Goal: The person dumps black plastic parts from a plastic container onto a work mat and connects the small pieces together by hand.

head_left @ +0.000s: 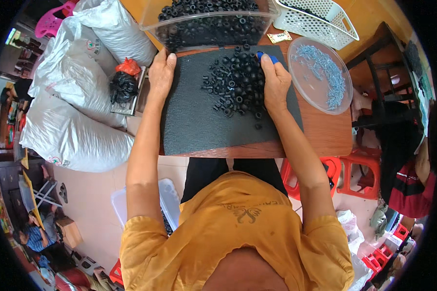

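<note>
Currently: Both Hands at the Mat

We see the left hand (161, 72) flat, grip released, on the dark mat (194, 121). The right hand (275, 82), grip clenched around a blue object (268, 57), touches the pile of black rings (235, 82) on the desk (325, 133).

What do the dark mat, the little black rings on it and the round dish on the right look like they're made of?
Dark mat: likely foam or rubber sheet, matte with a fine grainy surface. Little black rings: probably rubber or plastic, smooth with a slight sheen; too small to be sure. Round dish: clear plastic, see-through with a glossy rim, holding small silvery-blue pieces, possibly metal.
</note>
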{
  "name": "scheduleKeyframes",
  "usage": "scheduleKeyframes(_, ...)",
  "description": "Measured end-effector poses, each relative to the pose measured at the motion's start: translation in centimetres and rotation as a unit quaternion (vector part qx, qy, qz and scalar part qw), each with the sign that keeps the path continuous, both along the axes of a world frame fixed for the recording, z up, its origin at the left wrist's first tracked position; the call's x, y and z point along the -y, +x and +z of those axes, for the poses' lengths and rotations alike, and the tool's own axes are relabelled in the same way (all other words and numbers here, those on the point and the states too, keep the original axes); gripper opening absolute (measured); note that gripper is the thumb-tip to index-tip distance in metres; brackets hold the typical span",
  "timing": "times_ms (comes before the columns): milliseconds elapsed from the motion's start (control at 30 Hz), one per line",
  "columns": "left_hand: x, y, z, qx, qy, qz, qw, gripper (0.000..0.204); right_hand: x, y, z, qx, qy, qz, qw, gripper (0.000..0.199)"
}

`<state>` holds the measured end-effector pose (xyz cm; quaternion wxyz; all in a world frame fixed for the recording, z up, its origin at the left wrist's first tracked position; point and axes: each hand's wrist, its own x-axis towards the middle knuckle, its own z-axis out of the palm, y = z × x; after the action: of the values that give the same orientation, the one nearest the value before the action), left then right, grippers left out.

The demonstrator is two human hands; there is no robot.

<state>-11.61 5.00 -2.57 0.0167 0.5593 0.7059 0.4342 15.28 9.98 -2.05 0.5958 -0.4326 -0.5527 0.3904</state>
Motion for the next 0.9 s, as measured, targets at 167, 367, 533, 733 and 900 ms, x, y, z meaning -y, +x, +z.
scheduleKeyframes(167,0.3,-0.2,0.3,-0.058,-0.043,-0.025,0.997,0.042,-0.4,0.0,-0.3,0.021,0.0,0.006,1.0,0.044)
scheduleKeyframes(367,0.2,0.1,0.2,-0.093,-0.046,-0.044,0.994,0.037,-0.6,0.4,-0.7,0.054,0.017,-0.002,0.998,0.034)
scheduleKeyframes(533,-0.4,0.7,0.0,-0.138,-0.023,-0.059,0.988,0.027,-0.1,0.3,0.0,0.075,0.025,-0.018,0.997,0.03)
scheduleKeyframes(733,-2.4,3.0,0.6,-0.303,-0.053,0.031,0.951,0.013,0.1,0.4,0.2,0.126,0.069,-0.012,0.99,0.027)
scheduleKeyframes(900,-3.8,3.0,0.5,-0.384,-0.052,0.022,0.921,0.016,0.3,0.7,0.6,0.182,0.095,-0.017,0.979,0.025)
